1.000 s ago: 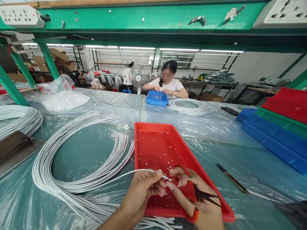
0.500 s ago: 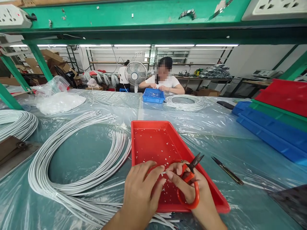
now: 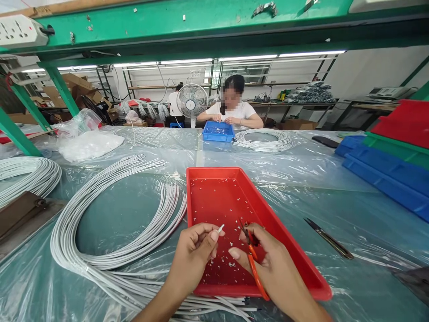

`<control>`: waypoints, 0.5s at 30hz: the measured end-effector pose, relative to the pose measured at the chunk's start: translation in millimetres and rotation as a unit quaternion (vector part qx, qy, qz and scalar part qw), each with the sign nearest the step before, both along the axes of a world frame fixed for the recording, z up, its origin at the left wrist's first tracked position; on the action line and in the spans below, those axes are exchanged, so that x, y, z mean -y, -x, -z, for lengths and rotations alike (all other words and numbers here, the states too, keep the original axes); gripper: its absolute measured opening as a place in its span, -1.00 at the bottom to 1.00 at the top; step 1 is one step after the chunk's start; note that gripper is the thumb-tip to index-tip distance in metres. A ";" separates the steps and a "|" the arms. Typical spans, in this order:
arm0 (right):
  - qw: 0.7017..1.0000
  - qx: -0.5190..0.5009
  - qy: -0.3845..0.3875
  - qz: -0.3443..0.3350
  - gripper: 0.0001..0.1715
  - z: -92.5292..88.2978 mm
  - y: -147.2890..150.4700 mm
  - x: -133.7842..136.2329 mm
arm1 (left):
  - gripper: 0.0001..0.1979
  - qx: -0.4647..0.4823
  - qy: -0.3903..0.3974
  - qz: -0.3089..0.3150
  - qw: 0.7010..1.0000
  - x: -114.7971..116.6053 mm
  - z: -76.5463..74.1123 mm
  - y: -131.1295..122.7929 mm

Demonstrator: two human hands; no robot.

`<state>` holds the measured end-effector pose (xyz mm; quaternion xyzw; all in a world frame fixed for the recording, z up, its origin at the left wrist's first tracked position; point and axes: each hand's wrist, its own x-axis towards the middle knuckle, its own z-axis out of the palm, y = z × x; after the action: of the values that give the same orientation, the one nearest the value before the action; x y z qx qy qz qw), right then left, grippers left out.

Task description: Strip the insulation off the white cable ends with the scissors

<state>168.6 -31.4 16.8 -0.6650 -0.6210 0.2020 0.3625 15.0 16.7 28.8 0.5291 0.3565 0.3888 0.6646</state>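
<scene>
Between the thumb and forefinger of my left hand [image 3: 196,250] a white cable end [image 3: 220,228] is pinched, its tip pointing up and right. To its right, my right hand [image 3: 278,266] keeps hold of orange-handled scissors [image 3: 255,273], with the dark blades pointing up and away. The right thumb stands apart from the cable end. Both hands are over the near part of a red tray [image 3: 219,210], which has small white scraps scattered in it. A large coil of white cables [image 3: 70,223] lies left of the tray, with cable ends running under my left forearm.
Dark tweezers or snips [image 3: 330,239] lie right of the tray. Stacked blue, green and red trays [image 3: 395,165] stand at the far right. Across the table a person in a white shirt [image 3: 248,112] works over a blue tray [image 3: 217,137]. A green shelf beam [image 3: 201,27] spans overhead.
My hands have moved apart. The left has turned and now shows the cable end between thumb and forefinger. The right thumb has left it, and the scissors have swung to point upward and slightly left.
</scene>
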 end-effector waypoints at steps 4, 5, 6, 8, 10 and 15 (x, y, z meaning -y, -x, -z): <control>0.991 0.130 -0.010 0.000 -0.66 0.6 0.2 0.1 | -0.75 0.001 0.005 0.005 1.000 0.0 -1.7 -0.4; 0.989 0.146 -0.006 0.004 -0.62 0.8 0.5 0.4 | -0.76 0.001 0.002 0.006 1.000 0.3 -2.1 -0.6; 0.988 0.156 -0.002 0.006 -0.58 1.0 0.7 0.8 | -0.76 0.002 -0.003 0.006 1.000 0.7 -2.4 -0.8; 0.987 0.160 0.007 0.004 -0.53 1.3 0.9 1.5 | -0.78 0.001 -0.017 0.009 1.000 1.4 -3.2 -1.2; 0.988 0.156 0.011 0.000 -0.51 1.6 0.6 1.9 | -0.78 -0.004 -0.031 0.008 0.999 1.8 -4.1 -1.5; 0.987 0.157 0.020 -0.008 -0.50 1.7 -0.7 2.3 | -0.82 -0.014 -0.036 0.002 0.999 1.6 -4.1 -2.4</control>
<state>169.3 -33.7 15.2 -0.6906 -0.6712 0.1100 0.2458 17.4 15.1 32.8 0.5588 0.3503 0.3930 0.6408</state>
